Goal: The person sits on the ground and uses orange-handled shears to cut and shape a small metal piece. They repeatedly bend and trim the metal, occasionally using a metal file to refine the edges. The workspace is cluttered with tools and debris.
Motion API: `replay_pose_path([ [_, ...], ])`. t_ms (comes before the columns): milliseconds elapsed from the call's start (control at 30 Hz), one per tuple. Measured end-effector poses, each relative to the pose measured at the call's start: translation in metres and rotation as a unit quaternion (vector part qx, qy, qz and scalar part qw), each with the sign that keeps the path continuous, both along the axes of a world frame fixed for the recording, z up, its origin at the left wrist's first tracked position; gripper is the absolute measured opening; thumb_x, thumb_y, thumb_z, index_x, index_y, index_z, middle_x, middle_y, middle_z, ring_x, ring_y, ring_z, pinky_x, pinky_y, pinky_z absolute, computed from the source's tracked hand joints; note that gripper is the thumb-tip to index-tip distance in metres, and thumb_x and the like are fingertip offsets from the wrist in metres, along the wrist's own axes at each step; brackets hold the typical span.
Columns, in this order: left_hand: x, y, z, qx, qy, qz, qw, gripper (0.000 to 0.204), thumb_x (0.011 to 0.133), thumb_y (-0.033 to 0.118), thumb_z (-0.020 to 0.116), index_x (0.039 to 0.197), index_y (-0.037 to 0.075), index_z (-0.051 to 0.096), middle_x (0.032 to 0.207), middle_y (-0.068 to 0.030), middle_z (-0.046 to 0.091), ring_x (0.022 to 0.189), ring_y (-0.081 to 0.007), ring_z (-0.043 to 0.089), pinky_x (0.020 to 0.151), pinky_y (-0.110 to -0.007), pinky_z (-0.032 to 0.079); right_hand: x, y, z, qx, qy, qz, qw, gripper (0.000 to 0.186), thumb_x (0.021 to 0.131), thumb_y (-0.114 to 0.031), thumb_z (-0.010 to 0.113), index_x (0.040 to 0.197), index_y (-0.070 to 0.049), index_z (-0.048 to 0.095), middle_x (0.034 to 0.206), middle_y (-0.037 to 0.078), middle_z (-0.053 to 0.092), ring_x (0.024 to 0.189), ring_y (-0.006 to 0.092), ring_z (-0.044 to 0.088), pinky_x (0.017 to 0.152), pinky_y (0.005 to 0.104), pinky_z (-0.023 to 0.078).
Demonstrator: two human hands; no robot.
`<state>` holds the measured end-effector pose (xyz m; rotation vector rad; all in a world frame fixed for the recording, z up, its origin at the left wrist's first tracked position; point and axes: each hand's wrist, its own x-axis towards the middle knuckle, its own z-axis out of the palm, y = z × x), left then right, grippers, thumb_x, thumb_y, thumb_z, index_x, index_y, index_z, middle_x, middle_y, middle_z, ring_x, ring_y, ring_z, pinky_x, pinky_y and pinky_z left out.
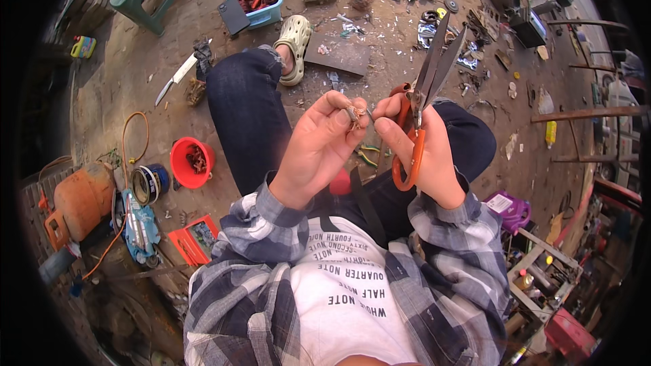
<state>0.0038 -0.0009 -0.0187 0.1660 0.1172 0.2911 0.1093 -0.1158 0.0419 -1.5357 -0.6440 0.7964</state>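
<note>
Scissor blades (432, 61): dark metal, dull sheen
Scissor handles (419, 148): smooth orange plastic or coating, slightly glossy
Small scrap (354, 116): ragged, rough; material unclear
Blue tub (264, 19): smooth plastic
Green stool (140, 1): smooth moulded plastic, matt
Red bucket (196, 180): smooth, glossy plastic
Purple jug (513, 213): glossy plastic
Gas cylinder (83, 194): metal, rough, worn paint
Knife blade (184, 70): bright, smooth metal
Jeans (243, 98): matt denim, frayed hem
Plaid shirt (237, 305): soft-looking matt cloth

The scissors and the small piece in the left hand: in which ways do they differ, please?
Size: the scissors are much longer than the small piece. Look: the scissors have orange handles and dark blades; the small piece is greyish with copper-coloured strands. Hold: the right hand holds the scissors by their handles, blades parted; the left hand pinches the small piece. Both are hand-held.
</note>
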Motion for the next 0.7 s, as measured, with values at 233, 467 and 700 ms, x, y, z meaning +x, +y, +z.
replay_pose_path([
  [233, 0.001, -0.003, 0.02, 0.16, 0.056, 0.065, 0.983, 0.018, 0.087, 0.001, 0.056, 0.104, 0.001, 0.05, 0.101, -0.011, 0.056, 0.088, -0.0166, 0.057, 0.08, -0.029, 0.047, 0.003, 0.005, 0.011, 0.008, 0.233, -0.034, 0.972, 0.02, 0.084, -0.01, 0.063, 0.093, -0.003, 0.048, 0.087, 0.003, 0.056, 0.078, 0.0093, 0.054, 0.067, 0.0225, 0.042],
  [467, -0.002, -0.002, 0.015, 0.267, 0.047, 0.059, 0.961, 0.015, 0.086, 0.0, 0.057, 0.1, 0.0, 0.051, 0.096, -0.0086, 0.057, 0.089, -0.0149, 0.057, 0.081, -0.029, 0.047, -0.001, 0.004, 0.006, 0.073, 0.265, -0.011, 0.961, 0.023, 0.084, -0.008, 0.061, 0.097, -0.005, 0.042, 0.091, 0.005, 0.054, 0.081, 0.0119, 0.053, 0.068, 0.0245, 0.043],
  [700, -0.002, -0.001, 0.016, 0.25, 0.045, 0.066, 0.965, 0.013, 0.085, 0.001, 0.058, 0.095, 0.001, 0.051, 0.097, -0.0095, 0.056, 0.088, -0.015, 0.056, 0.08, -0.028, 0.045, -0.001, 0.004, 0.003, 0.059, 0.087, 0.001, 0.995, 0.03, 0.082, -0.012, 0.067, 0.095, -0.003, 0.041, 0.087, 0.004, 0.05, 0.079, 0.0113, 0.05, 0.066, 0.0249, 0.042],
])
